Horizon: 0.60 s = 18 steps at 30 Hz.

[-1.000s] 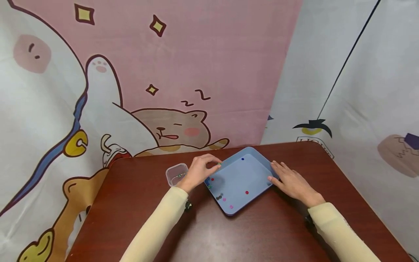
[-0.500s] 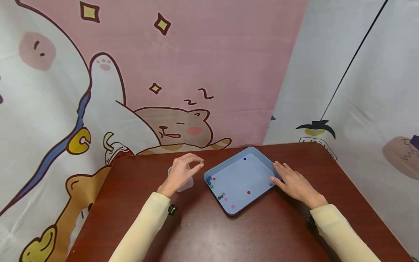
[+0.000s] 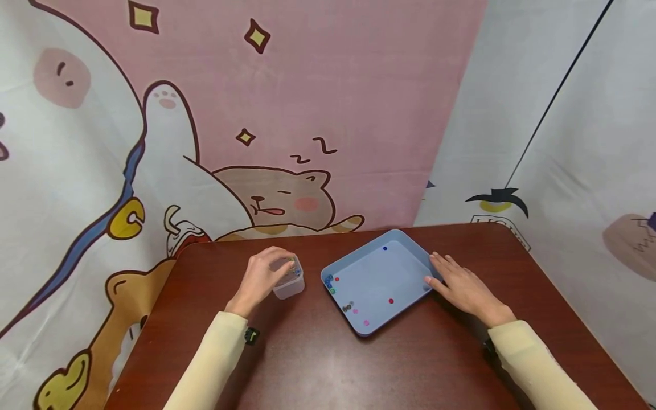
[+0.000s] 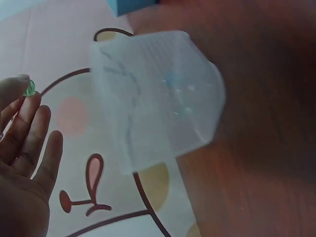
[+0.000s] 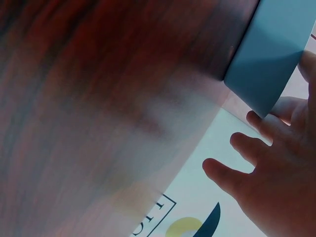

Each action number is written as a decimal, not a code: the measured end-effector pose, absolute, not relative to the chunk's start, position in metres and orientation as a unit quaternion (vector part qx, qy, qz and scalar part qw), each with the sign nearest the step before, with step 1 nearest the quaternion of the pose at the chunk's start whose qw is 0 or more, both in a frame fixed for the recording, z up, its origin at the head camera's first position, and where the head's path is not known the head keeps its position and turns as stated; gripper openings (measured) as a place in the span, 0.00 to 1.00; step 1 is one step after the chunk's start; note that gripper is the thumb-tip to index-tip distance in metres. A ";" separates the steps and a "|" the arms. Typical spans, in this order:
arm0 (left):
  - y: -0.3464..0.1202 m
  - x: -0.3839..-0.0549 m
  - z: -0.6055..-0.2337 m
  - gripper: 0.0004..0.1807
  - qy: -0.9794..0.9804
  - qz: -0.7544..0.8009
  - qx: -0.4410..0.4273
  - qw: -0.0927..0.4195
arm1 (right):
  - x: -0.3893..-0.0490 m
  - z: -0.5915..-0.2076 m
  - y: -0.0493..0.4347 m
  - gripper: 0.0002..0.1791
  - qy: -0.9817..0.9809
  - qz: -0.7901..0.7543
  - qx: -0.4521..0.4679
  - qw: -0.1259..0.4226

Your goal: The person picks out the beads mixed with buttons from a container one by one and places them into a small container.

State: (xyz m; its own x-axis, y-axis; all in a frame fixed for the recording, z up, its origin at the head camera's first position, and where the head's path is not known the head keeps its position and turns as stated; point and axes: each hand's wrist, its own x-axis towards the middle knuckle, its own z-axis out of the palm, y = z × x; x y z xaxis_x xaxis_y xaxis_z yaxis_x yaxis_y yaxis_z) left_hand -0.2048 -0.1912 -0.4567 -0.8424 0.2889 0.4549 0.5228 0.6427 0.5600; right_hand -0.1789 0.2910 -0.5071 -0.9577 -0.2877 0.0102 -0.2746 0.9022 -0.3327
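My left hand (image 3: pixel 258 279) pinches a small green translucent bead (image 4: pixel 30 88) between thumb and index finger, the other fingers loosely extended. It is over a clear plastic box (image 3: pixel 290 288), which holds a few small beads and partly hides behind the fingers in the head view. To the right lies a shallow blue tray (image 3: pixel 392 270) with scattered beads. My right hand (image 3: pixel 465 289) rests at the tray's right corner with its fingers extended; in the right wrist view the fingers are at the tray's rim.
Inside the tray, blue and green beads (image 3: pixel 329 281) cluster at the left corner, dark ones (image 3: pixel 347 308) and pink ones (image 3: pixel 366 323) near the front, and a red bead (image 3: pixel 391 300) lies apart. The brown table (image 3: pixel 328 370) meets a printed cloth backdrop (image 3: pixel 348 102) behind.
My left hand has moved left with the green bead, from over the tray's left rim to the plastic box. My right hand has stayed at the tray's corner.
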 end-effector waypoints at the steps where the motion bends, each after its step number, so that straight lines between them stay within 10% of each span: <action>1: -0.193 -0.205 -0.459 0.09 -0.894 -0.350 -0.225 0.164 | -0.179 -0.507 0.291 0.43 0.975 -0.168 -0.144 0.020; 18: -0.204 -0.206 -0.481 0.12 -0.928 -0.257 -0.221 0.154 | -0.181 -0.511 0.293 0.43 0.975 -0.165 -0.146 0.014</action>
